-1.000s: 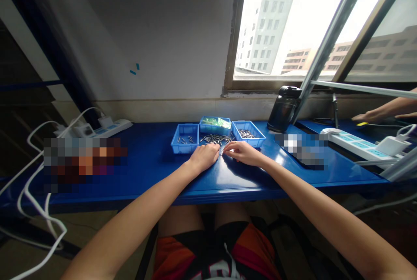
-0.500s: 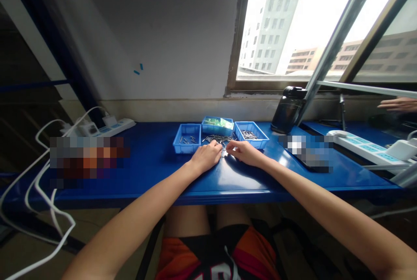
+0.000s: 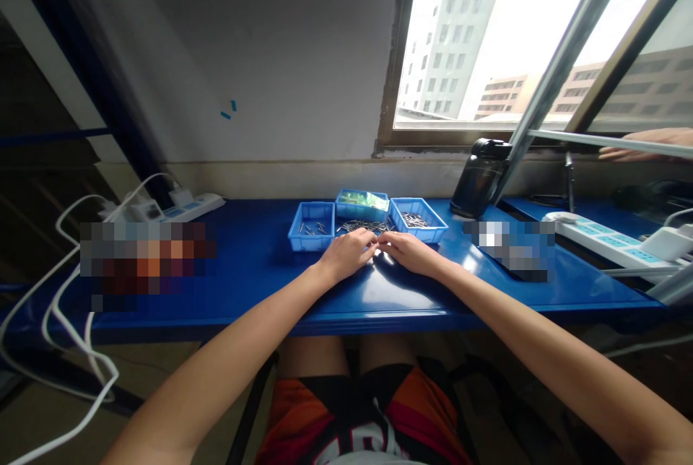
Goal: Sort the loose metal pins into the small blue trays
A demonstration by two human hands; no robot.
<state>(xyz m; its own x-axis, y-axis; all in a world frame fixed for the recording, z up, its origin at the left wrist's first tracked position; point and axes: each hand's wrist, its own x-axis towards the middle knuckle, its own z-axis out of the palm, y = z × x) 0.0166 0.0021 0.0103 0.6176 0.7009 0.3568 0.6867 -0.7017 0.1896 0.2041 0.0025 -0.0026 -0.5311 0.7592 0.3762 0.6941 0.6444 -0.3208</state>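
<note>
My left hand and my right hand meet at the fingertips just above the blue table. Both are closed in a pinch; whatever lies between the fingers is too small to make out. Right behind them is a loose pile of small metal pins, partly covered by my hands. Around the pile stand a left blue bin holding several pins, a right blue bin with many more, and a back blue bin containing a green and clear plastic packet.
A black bottle stands at the back right, near a blurred-out object. Power strips with white cables lie at both sides. Another blurred item is on the left. Another person's hand shows at the far right.
My hands have come together, closing the small gap between their fingertips. At the far right, the other person's hand has moved further into view.
</note>
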